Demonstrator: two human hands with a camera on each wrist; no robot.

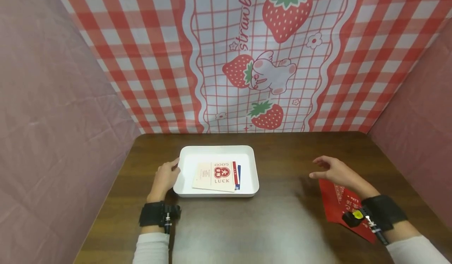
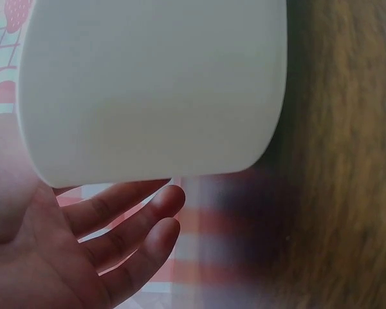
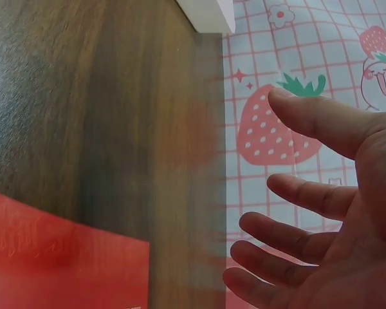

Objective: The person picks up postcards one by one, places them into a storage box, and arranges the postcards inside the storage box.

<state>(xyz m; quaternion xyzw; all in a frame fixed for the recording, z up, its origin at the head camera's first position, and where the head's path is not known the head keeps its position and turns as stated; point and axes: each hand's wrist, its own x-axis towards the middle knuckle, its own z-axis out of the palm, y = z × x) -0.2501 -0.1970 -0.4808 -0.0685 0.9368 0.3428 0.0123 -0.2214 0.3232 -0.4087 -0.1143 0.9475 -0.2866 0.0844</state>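
My left hand (image 1: 166,177) is at the left end of a white tray (image 1: 252,160), its thumb at the rim and its fingers against the outside of the wall. In the left wrist view, the tray's side (image 2: 161,90) hides the tip of the thumb and part of the index finger. Inside the tray lie a cream card (image 1: 208,177) printed "GOOD LUCK" and, partly under it, a blue-edged piece (image 1: 239,173). My right hand (image 1: 333,172) hovers with spread fingers and holds nothing. Below it lies a flat red printed paper piece (image 1: 330,205), partly covered by the forearm.
Everything stands on a dark brown wooden table (image 1: 282,154). A red-and-white checked strawberry cloth (image 1: 162,60) hangs behind it. Pink cloth walls (image 1: 70,138) stand at both sides. Black bands (image 1: 152,213) with small cameras are on both wrists.
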